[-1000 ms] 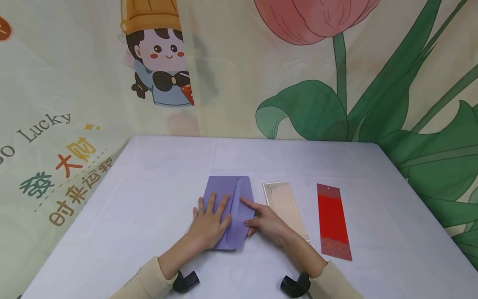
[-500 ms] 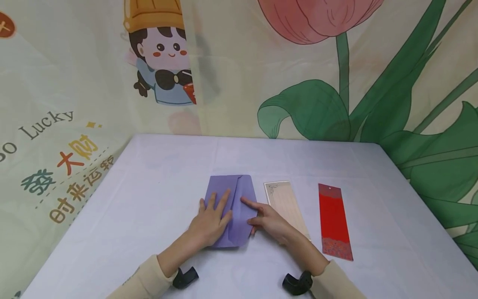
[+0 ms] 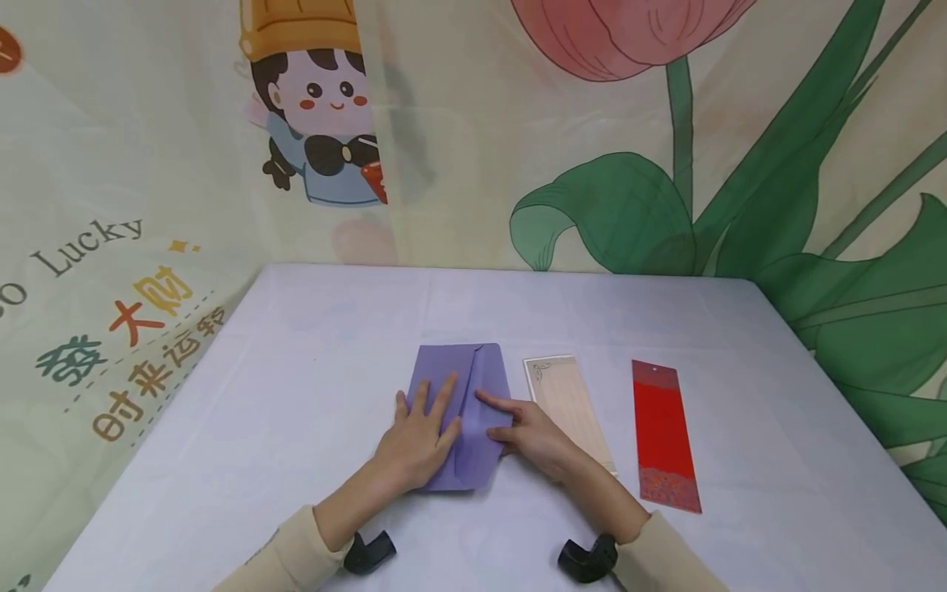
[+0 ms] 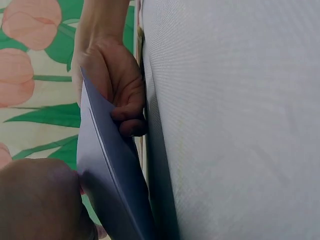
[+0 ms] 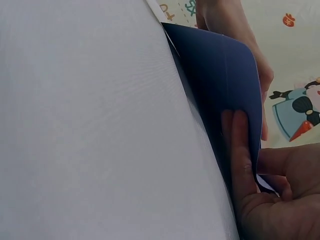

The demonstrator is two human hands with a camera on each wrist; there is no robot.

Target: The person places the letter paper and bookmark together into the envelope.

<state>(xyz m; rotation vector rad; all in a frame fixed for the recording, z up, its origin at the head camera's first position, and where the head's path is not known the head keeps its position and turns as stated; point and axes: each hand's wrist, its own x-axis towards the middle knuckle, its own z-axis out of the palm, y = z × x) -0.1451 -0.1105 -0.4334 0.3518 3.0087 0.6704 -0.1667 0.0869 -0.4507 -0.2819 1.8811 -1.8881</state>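
Note:
A purple envelope (image 3: 473, 464) with a folded flap along its right part lies on the white table before me. Spread across its left half, my left hand (image 3: 416, 444) rests on it with straight fingers. My right hand (image 3: 540, 440) pinches the right edge, index fingertip on the flap. In the right wrist view, fingers (image 5: 241, 155) of that hand reach behind the envelope (image 5: 215, 65), lifting this side off the cloth, while its thumb side stays on the other face. The left wrist view shows the raised envelope (image 4: 112, 160) edge-on, between both hands.
Right of the envelope lies a pale wood-toned card (image 3: 570, 415), partly behind the right forearm. Farther right is a red strip (image 3: 658, 427) with a small hole at the top. Black wrist cameras (image 3: 370, 552) sit at both cuffs. A printed curtain hangs behind the table (image 3: 325, 321).
The envelope has shifted slightly to the right under the hands. Both hands keep nearly the same places on it, and the view has tilted a little.

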